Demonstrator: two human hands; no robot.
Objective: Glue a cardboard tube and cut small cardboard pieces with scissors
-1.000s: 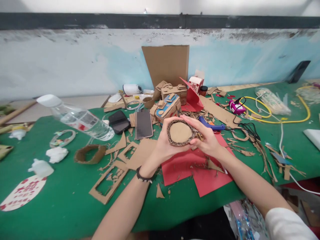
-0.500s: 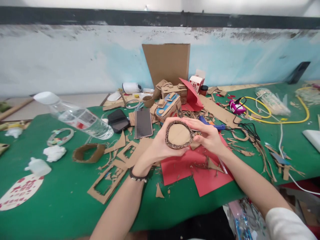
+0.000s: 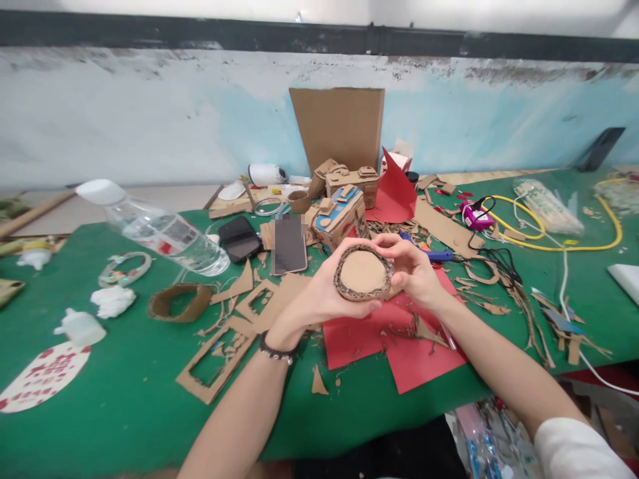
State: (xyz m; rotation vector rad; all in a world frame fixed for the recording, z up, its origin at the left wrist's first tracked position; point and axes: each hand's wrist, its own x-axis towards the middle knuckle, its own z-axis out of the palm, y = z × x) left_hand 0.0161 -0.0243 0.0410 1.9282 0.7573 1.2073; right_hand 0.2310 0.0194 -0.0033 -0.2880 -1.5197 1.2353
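Note:
Between my hands is a round cardboard piece (image 3: 363,271), a flat disc face ringed by a rough corrugated rim, held up over the table with the face toward me. My left hand (image 3: 327,289) wraps around its left side and underside. The fingers of my right hand (image 3: 410,269) are bent against its upper right edge. Below lie red paper sheets (image 3: 367,339) strewn with cardboard scraps. Just behind stands a cardboard model (image 3: 339,216) with blue patches. A blue glue gun (image 3: 438,255) lies partly hidden behind my right hand.
At left are a water bottle (image 3: 164,229), a cardboard ring (image 3: 180,303) and a cut-out cardboard frame (image 3: 217,359). Phones (image 3: 290,245) lie at centre left. Yellow cable (image 3: 574,249), a purple plug adapter (image 3: 476,216) and cardboard strips cover the right. A cardboard sheet (image 3: 339,126) leans on the wall.
My right fingers have shifted and bent more at the rim. The round cardboard piece has turned slightly in my hands. The whole view has shifted a little.

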